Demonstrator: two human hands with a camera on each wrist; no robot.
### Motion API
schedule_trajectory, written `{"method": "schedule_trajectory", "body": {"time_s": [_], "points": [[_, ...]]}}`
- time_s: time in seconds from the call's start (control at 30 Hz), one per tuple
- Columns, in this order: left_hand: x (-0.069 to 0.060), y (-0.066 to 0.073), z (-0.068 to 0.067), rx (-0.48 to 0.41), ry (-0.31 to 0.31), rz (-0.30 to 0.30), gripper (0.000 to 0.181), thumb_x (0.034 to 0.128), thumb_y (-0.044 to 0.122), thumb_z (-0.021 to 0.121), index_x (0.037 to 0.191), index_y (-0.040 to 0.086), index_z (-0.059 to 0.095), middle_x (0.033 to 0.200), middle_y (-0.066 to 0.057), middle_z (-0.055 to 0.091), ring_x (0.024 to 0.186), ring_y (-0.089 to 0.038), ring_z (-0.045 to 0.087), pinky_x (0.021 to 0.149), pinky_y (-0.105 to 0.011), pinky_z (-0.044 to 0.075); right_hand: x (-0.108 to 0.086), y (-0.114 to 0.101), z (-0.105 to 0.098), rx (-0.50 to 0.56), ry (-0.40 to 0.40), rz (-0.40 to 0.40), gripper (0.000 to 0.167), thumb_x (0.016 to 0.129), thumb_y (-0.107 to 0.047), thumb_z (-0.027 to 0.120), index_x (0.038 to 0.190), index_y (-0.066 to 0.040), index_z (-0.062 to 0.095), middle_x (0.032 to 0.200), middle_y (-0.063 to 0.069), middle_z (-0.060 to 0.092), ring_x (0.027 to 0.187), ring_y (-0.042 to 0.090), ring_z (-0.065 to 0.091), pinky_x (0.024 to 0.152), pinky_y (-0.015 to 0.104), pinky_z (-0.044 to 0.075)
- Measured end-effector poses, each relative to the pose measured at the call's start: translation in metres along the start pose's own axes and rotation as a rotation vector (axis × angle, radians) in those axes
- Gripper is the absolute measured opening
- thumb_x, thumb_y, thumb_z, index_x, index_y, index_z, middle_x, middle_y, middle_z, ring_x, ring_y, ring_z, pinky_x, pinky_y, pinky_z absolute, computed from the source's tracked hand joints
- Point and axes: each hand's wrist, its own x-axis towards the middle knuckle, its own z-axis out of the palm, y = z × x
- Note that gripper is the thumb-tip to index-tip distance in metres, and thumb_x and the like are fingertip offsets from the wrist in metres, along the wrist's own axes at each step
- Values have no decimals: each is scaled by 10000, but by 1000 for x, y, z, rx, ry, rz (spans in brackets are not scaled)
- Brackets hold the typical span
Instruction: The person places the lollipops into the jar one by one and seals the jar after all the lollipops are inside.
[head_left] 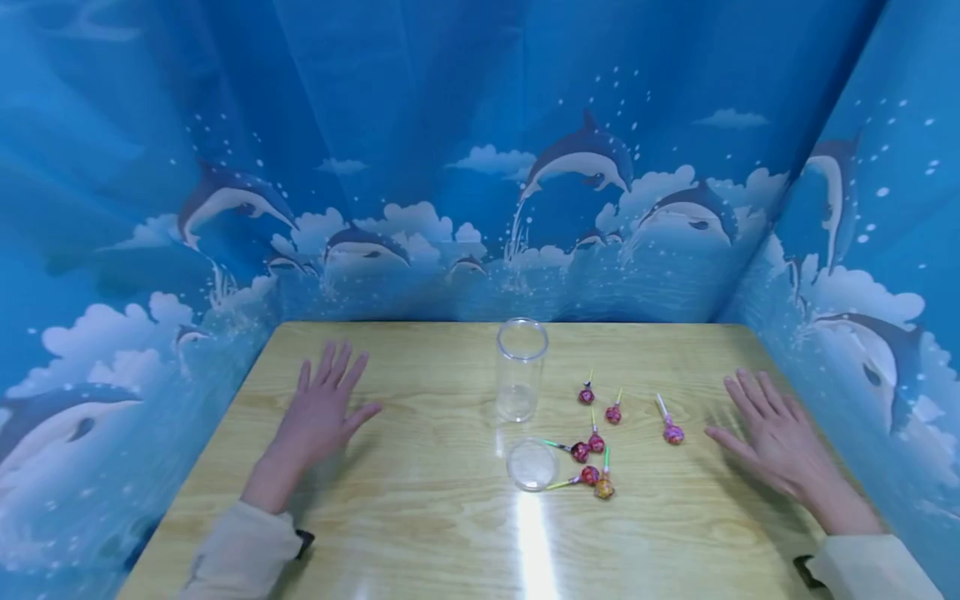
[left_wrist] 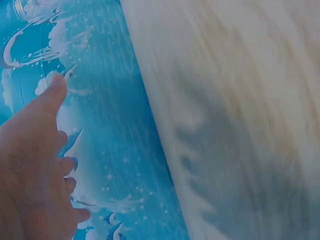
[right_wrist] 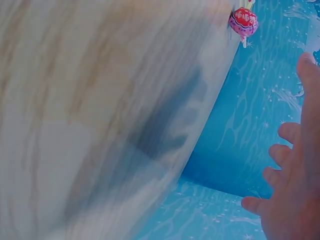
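In the head view a clear, lidless cylindrical jar (head_left: 519, 379) stands upright near the table's back edge, with a round clear lid (head_left: 532, 465) lying in front of it. Several wrapped lollipops (head_left: 596, 442) lie scattered to the right of both; one with a purple-pink wrapper (head_left: 673, 433) lies apart, closest to the right hand. The left hand (head_left: 318, 417), also in the left wrist view (left_wrist: 35, 170), is held over the table's left side, fingers spread, holding nothing. Over the right side the right hand (head_left: 780, 442), also in the right wrist view (right_wrist: 295, 170), has its fingers extended and is empty.
A light wooden table (head_left: 420, 517) fills the lower part of the head view. Blue curtains (head_left: 435, 100) printed with dolphins and clouds hang behind it and along both sides. Dark bands show at both sleeve cuffs.
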Motion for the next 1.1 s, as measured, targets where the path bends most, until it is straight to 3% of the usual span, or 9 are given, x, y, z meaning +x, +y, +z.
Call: {"method": "schedule_trajectory", "body": {"time_s": [0.23, 0.47, 0.67, 0.97, 1.1], "points": [[13, 17, 10, -72, 19, 43, 781, 1028, 428, 617, 1609, 15, 297, 1667, -245, 226, 1552, -428, 118, 1238, -664, 119, 5, -7, 3, 75, 1, 4, 821, 1046, -404, 586, 1642, -37, 158, 1690, 232, 106, 1562, 403, 45, 1103, 817, 180], [24, 39, 18, -194, 48, 88, 749, 1028, 386, 638, 1593, 4, 329, 1638, -245, 301, 1534, -422, 206, 1239, -618, 204, 10, -16, 4, 92, 50, -23, 746, 1031, -355, 631, 1593, 13, 306, 1547, 336, 371, 1366, 558, 389, 1045, 774, 336], [36, 59, 21, -294, 62, 96, 717, 1033, 385, 639, 1585, 26, 359, 1611, -211, 376, 1510, -385, 299, 1223, -576, 291, 16, -25, 9, 190, 133, -35, 624, 999, -270, 693, 1465, 78, 468, 1405, 369, 503, 1219, 599, 485, 981, 738, 404], [55, 91, 27, -468, 37, 57, 725, 1040, 407, 621, 1607, 69, 320, 1621, -171, 376, 1477, -350, 375, 1214, -529, 328, 26, -37, 11, 314, 62, 52, 588, 1029, -261, 658, 1454, 95, 463, 1430, 380, 460, 1277, 600, 431, 981, 766, 387], [62, 103, 30, -552, 32, 38, 749, 1027, 422, 637, 1614, 93, 309, 1632, -131, 369, 1484, -321, 370, 1212, -522, 335, 30, -41, 11, 344, 32, 60, 580, 1038, -260, 646, 1447, 110, 466, 1420, 376, 467, 1178, 555, 538, 932, 735, 453]]}}
